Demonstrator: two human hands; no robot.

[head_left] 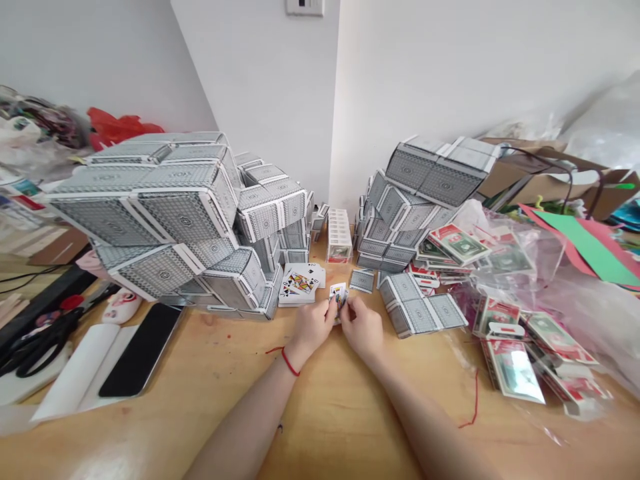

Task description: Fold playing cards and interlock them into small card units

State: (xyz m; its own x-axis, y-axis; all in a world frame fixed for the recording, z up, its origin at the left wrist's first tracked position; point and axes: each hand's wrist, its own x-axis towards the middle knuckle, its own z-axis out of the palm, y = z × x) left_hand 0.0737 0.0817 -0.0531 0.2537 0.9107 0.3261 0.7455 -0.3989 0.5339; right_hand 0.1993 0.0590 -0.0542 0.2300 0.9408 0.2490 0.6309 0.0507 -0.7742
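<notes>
Near the middle of the table, my left hand [314,325] and my right hand [363,325] come together around a playing card [339,293], face up. The fingers of both hands are closed on it; whether more than one card is there I cannot tell. Just beyond my left hand lies a pile of face-up playing cards [301,280]. A single face-down card [361,280] rests past my right hand. To the right of that hand sits a low block of joined grey-backed cards [420,307].
Tall stacks of grey card blocks stand at left [180,207] and right [435,177]. Between them is a row of card boxes [339,233]. Red-and-green card packs [515,367] lie at right. A black phone [143,350] and scissors [47,340] lie at left.
</notes>
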